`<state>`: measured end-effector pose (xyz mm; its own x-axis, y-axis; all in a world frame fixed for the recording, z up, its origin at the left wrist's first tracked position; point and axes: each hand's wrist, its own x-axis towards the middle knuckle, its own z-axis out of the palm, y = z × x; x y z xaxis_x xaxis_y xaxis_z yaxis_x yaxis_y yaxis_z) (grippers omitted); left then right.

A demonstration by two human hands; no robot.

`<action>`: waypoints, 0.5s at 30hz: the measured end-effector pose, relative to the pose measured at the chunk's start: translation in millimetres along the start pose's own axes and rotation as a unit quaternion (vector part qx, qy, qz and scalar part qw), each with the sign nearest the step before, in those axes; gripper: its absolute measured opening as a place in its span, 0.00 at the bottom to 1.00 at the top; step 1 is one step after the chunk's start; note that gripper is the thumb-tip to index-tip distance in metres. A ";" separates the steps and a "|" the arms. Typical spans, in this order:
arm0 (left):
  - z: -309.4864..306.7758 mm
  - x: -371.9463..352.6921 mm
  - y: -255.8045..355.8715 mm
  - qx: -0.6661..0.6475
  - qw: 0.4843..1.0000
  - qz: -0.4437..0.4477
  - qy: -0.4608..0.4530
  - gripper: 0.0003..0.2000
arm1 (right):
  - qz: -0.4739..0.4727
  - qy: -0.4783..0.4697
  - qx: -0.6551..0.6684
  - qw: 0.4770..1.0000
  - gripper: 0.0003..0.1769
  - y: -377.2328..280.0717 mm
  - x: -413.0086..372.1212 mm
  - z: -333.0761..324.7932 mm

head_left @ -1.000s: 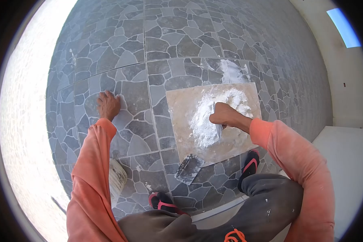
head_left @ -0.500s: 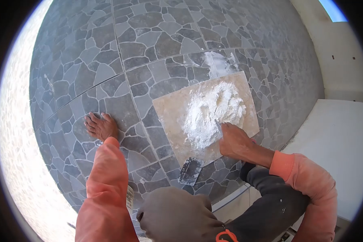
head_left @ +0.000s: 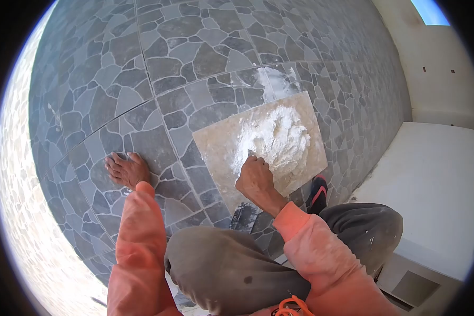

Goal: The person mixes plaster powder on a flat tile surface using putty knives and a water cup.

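Note:
My right hand (head_left: 256, 181) is closed round a putty knife (head_left: 250, 153); only a bit of its grey blade shows past the fingers, the rest is hidden. The blade is at the left edge of a heap of white powdery plaster (head_left: 282, 139). Beneath the heap lies a beige tile board (head_left: 213, 142). My left hand (head_left: 129, 171) rests palm down with fingers spread on the stone-patterned floor, left of the board. A dark flat rectangular plate (head_left: 243, 217), smeared with white, lies at the board's near edge, partly behind my right forearm.
Grey stone-patterned tiles (head_left: 205, 52) cover the floor. A white smear (head_left: 276, 83) marks them beyond the board. My shoe (head_left: 318, 194) is close to the board's right corner. On the right are a white slab (head_left: 421, 184) and a pale wall (head_left: 437, 89).
My right hand has moved left with the putty knife, from the heap's near right side to its left edge. My left hand stays planted. The view has shifted slightly.

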<state>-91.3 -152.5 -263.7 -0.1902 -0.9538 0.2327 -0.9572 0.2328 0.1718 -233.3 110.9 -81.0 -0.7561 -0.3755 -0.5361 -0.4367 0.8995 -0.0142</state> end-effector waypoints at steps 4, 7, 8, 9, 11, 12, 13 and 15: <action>4.0 1.0 1.1 0.006 1.000 0.006 0.014 0.29 | 0.032 -0.018 -0.002 0.999 0.25 -21.5 10.0 20.9; 7.2 -1.4 -1.7 0.014 0.999 0.020 0.029 0.29 | 0.078 -0.015 0.081 0.994 0.26 -29.3 24.5 41.3; 8.3 -1.3 -2.6 0.016 0.999 0.025 0.037 0.29 | 0.067 -0.007 0.048 0.997 0.25 -31.8 24.4 47.9; 8.6 1.8 -2.1 0.016 0.999 0.024 0.039 0.29 | 0.054 0.003 0.017 0.998 0.24 -38.6 25.1 48.8; 8.2 -0.6 -1.9 0.015 0.999 0.022 0.038 0.29 | 0.044 0.016 -0.023 0.999 0.24 -41.7 23.9 48.7; 9.2 0.4 -1.3 0.018 0.999 0.016 0.034 0.29 | 0.043 0.021 -0.032 0.998 0.23 -41.6 21.0 36.3; 9.5 0.4 -1.7 0.021 0.999 0.012 0.028 0.29 | 0.044 0.023 -0.040 0.998 0.23 -39.8 16.5 28.1; 8.7 -0.4 -1.0 0.017 0.999 0.015 0.030 0.29 | 0.059 0.030 -0.078 0.995 0.23 -31.1 15.1 12.7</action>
<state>-92.2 -154.0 -272.3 -0.2073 -0.9331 0.2939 -0.9584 0.2540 0.1305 -224.9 80.0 -99.4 -0.8319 -0.2864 -0.4752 -0.4103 0.8941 0.1794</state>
